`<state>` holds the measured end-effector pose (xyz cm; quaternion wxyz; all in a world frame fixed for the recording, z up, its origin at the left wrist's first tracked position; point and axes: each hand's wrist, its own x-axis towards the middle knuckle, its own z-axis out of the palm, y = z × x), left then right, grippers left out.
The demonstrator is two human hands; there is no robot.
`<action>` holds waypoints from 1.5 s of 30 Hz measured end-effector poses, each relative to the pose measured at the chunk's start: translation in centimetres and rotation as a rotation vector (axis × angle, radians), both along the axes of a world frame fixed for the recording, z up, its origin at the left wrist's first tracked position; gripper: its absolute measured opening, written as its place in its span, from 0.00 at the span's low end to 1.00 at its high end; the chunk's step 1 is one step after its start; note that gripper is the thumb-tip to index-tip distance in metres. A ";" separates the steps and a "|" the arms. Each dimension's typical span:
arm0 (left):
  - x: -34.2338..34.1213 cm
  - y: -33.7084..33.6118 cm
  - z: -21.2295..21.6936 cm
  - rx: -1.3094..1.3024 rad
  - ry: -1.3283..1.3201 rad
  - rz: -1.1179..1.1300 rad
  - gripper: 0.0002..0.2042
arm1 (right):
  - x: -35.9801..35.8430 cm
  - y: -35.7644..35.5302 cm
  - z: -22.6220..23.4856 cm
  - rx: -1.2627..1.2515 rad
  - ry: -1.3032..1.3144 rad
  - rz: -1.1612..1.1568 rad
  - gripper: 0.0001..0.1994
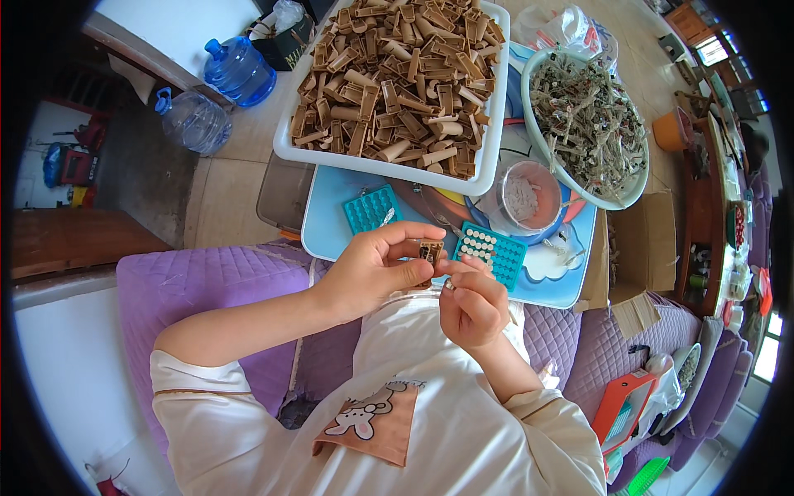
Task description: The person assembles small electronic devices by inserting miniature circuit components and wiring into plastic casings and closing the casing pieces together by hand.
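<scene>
My left hand [385, 263] is closed around a small brown plastic casing [431, 250], with its open hollow side showing. Just to the right, my right hand [475, 306] pinches a tiny pale, shiny piece [449, 283] between thumb and fingers; its kind is too small to tell. The hands nearly meet above my lap. Beyond them on the blue table [327, 223] lie a teal grid tray [514, 263] partly filled with round white pieces and a second teal grid tray [372, 210]. A round tub [556, 198] of small white parts stands behind the first tray.
A white bin [285, 147] heaped with brown casings rests on the table's far side. Right of it is a pale green basin [637, 183] full of tangled wired parts. A cardboard box [645, 248] stands at the right, and water jugs [240, 73] at the far left.
</scene>
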<state>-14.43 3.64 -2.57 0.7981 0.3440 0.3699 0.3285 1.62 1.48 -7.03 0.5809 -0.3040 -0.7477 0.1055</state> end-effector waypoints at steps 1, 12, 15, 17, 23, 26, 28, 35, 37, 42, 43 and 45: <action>0.0 0.0 0.0 0.032 0.008 -0.009 0.18 | 0.0 0.1 0.3 -0.004 -0.016 0.000 0.17; -0.3 0.9 1.0 0.020 -0.006 0.036 0.18 | -0.5 0.3 0.6 -0.169 0.105 0.012 0.18; -0.4 0.8 1.2 -0.022 -0.027 0.025 0.19 | -0.5 1.7 1.1 -0.010 0.133 -0.051 0.19; -0.3 0.5 0.9 0.043 -0.011 -0.008 0.19 | -0.7 2.2 1.8 -0.008 0.069 -0.088 0.18; 0.1 0.3 1.2 0.039 0.016 0.013 0.15 | -0.6 2.1 1.9 -0.030 -0.005 -0.037 0.15; 0.0 0.4 1.5 -0.042 0.031 -0.003 0.14 | 0.6 1.5 1.3 -0.156 0.116 -0.069 0.14; -0.1 0.3 1.6 -0.057 0.045 -0.022 0.14 | 2.8 1.3 0.2 -0.281 0.125 -0.226 0.14; 0.1 -0.4 1.6 -0.141 0.064 -0.082 0.13 | 11.4 -0.5 -6.3 -0.895 -0.288 -0.464 0.14; 0.3 -0.6 1.5 -0.153 0.063 -0.089 0.13 | 11.2 -1.3 -7.6 -0.879 -0.400 -0.406 0.16; 0.3 -0.6 1.3 -0.153 0.084 -0.098 0.13 | 9.7 -2.4 -8.3 -0.857 -0.556 -0.432 0.16; 0.2 -0.5 1.3 -0.147 0.106 -0.077 0.13 | 9.6 -2.5 -8.5 -0.857 -0.554 -0.432 0.16; 0.2 -0.4 1.4 -0.140 0.129 -0.058 0.13 | 9.4 -2.6 -8.8 -0.821 -0.615 -0.453 0.17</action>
